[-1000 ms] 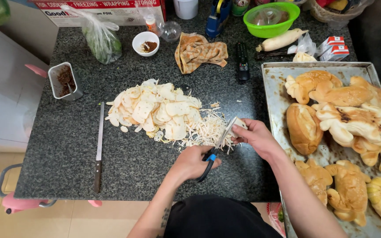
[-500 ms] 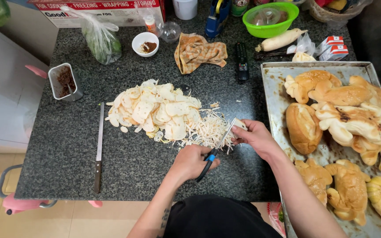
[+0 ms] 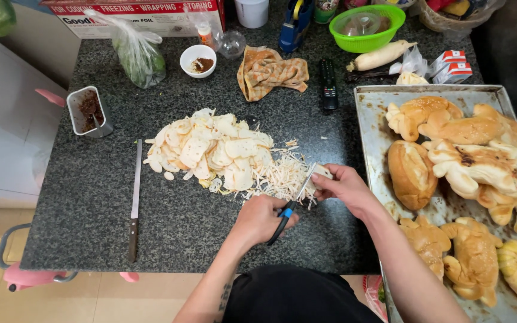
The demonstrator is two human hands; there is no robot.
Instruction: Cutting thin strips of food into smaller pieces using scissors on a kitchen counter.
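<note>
Two hands: left hand (image 3: 261, 219) grips scissors (image 3: 291, 203), right hand (image 3: 343, 186) pinches a slice (image 3: 321, 173) steady for shredding over shreds (image 3: 282, 176).

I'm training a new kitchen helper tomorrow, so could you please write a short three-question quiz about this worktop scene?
1. True or false: the left hand grips blue-handled scissors.
2. What does the right hand pinch? A) a pale slice B) the remote control C) a bun
3. Fill in: the long knife lies to the ___ of the pile of slices.

Key: 1 true; 2 A; 3 left.
</note>
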